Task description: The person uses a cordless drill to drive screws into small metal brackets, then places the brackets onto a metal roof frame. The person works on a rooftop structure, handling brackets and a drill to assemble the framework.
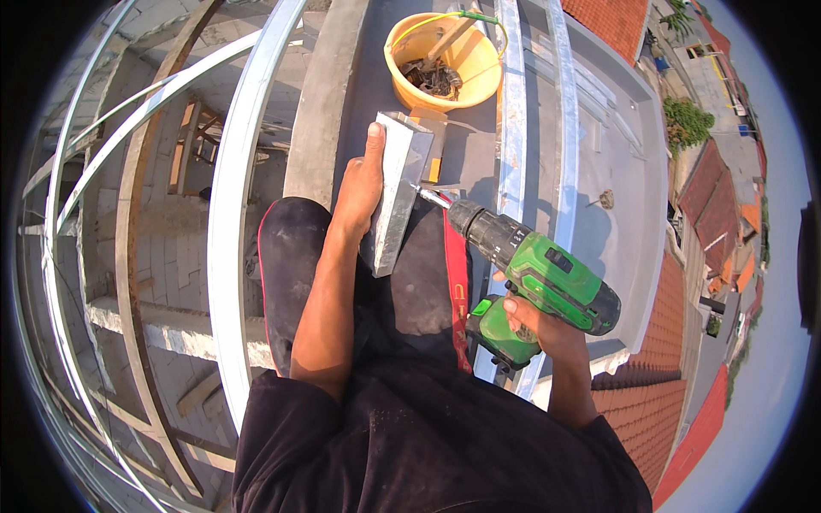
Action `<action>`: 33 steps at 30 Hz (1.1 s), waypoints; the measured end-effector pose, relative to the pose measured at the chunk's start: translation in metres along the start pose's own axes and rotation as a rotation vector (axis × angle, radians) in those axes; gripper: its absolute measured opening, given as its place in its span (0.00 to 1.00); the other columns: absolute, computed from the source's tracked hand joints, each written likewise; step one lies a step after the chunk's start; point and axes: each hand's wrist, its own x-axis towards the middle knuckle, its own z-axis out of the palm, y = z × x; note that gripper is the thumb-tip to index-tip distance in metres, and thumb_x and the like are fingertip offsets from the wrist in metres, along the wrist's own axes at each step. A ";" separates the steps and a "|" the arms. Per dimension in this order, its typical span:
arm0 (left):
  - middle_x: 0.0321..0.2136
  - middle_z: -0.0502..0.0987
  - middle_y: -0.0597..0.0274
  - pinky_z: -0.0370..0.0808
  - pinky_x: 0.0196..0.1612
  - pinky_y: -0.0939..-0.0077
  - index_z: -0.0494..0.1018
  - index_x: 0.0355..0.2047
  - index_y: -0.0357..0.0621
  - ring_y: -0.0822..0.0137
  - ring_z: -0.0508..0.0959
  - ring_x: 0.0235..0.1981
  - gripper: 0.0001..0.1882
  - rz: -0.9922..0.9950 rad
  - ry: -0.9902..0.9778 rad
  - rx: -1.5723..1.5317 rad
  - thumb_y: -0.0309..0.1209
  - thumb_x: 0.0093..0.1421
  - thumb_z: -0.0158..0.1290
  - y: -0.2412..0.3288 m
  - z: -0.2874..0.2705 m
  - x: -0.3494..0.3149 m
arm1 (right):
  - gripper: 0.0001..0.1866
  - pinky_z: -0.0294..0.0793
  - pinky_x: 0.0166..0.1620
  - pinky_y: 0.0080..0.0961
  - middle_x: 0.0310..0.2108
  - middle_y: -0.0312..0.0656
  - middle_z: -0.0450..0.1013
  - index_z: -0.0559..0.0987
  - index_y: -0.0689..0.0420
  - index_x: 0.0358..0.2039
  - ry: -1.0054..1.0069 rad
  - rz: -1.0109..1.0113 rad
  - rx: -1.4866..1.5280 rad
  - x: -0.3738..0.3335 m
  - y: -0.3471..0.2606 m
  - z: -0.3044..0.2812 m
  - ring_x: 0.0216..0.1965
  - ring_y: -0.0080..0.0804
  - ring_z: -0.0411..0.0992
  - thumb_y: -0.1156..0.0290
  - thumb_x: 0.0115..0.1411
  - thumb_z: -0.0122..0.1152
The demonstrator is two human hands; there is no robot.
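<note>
My left hand [361, 192] grips a short piece of silvery metal channel [398, 184], held upright over my lap with the thumb along its upper end. In my right hand [543, 323] is a green and black cordless drill [556, 278], its chuck pointing up and to the left. The drill's bit [434, 197] meets the right side of the channel, about midway along it; whether it has entered the metal I cannot tell. My fingers wrap the drill's handle, partly hidden behind its body.
A yellow bucket [479, 73] with a wooden handle and small dark pieces inside stands ahead. Long metal beams [244, 171] run on both sides of me. Past the left beams is a deep drop to block walls. Tiled roofs [637, 410] lie below on the right.
</note>
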 end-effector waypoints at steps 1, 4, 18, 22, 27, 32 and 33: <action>0.36 0.83 0.46 0.74 0.51 0.67 0.82 0.42 0.24 0.63 0.78 0.41 0.53 0.003 0.004 0.002 0.73 0.68 0.36 0.000 0.000 -0.001 | 0.16 0.68 0.29 0.21 0.26 0.28 0.71 0.81 0.56 0.51 -0.005 -0.010 -0.023 0.001 0.001 -0.001 0.26 0.16 0.68 0.69 0.63 0.70; 0.34 0.82 0.48 0.74 0.49 0.67 0.83 0.39 0.25 0.64 0.77 0.40 0.53 -0.015 -0.012 0.020 0.74 0.67 0.37 -0.004 -0.001 0.003 | 0.18 0.68 0.29 0.21 0.27 0.28 0.71 0.80 0.56 0.53 -0.030 -0.026 -0.052 0.004 0.004 -0.006 0.26 0.15 0.69 0.69 0.63 0.70; 0.32 0.81 0.47 0.74 0.48 0.67 0.82 0.37 0.24 0.63 0.77 0.38 0.53 -0.002 0.017 0.028 0.73 0.68 0.38 -0.002 0.000 0.002 | 0.18 0.76 0.36 0.25 0.35 0.32 0.76 0.80 0.55 0.53 -0.011 0.115 -0.067 0.007 0.014 -0.003 0.32 0.20 0.74 0.67 0.64 0.70; 0.33 0.82 0.44 0.74 0.49 0.66 0.82 0.38 0.22 0.62 0.78 0.40 0.53 -0.022 0.026 0.061 0.73 0.68 0.37 -0.004 0.000 0.005 | 0.18 0.77 0.38 0.26 0.36 0.33 0.77 0.80 0.56 0.53 0.003 0.043 -0.072 0.007 0.028 -0.003 0.34 0.21 0.75 0.67 0.65 0.69; 0.36 0.82 0.43 0.74 0.50 0.66 0.81 0.41 0.21 0.61 0.78 0.41 0.54 0.002 0.079 0.081 0.73 0.68 0.37 -0.002 -0.001 0.005 | 0.18 0.71 0.34 0.24 0.29 0.31 0.75 0.81 0.55 0.54 0.003 -0.035 -0.118 0.008 0.018 -0.008 0.29 0.19 0.72 0.68 0.65 0.68; 0.44 0.82 0.45 0.75 0.54 0.68 0.77 0.53 0.25 0.61 0.80 0.48 0.54 0.031 0.106 -0.089 0.74 0.68 0.35 0.023 -0.011 -0.012 | 0.17 0.72 0.35 0.25 0.28 0.31 0.74 0.81 0.57 0.52 0.085 -0.121 -0.009 -0.003 0.007 -0.016 0.30 0.21 0.72 0.68 0.64 0.68; 0.46 0.82 0.46 0.75 0.54 0.68 0.76 0.55 0.28 0.60 0.80 0.49 0.53 0.056 0.085 -0.163 0.74 0.67 0.34 0.025 -0.015 -0.011 | 0.18 0.73 0.36 0.26 0.30 0.32 0.76 0.81 0.57 0.53 0.097 -0.121 -0.076 -0.006 0.012 -0.019 0.31 0.22 0.73 0.68 0.64 0.69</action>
